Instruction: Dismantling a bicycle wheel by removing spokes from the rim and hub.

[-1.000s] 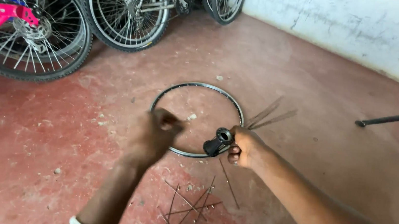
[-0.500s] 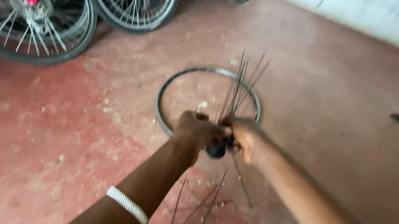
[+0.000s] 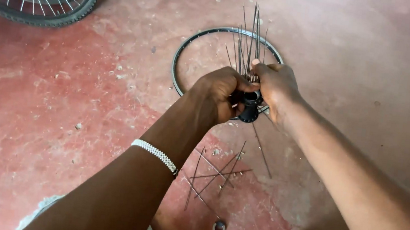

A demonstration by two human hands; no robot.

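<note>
Your left hand (image 3: 220, 92) and right hand (image 3: 275, 84) both grip the black hub (image 3: 249, 107), fingers closed around it, above the bare rim (image 3: 183, 52) on the floor. Spokes (image 3: 249, 43) stand upright from the hub; loose spokes (image 3: 214, 174) lie below.

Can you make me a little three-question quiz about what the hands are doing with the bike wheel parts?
1. True or false: both hands hold the black wheel hub at once.
2. Which way do the spokes in the hub point? A) up in a bunch B) flat on the floor C) into the tyre
3. What lies on the red floor behind the hands?

Key
1. True: the left hand and right hand both have a grip on it.
2. A.
3. A bare wheel rim, lying flat. Loose spokes lie nearer the person.
</note>
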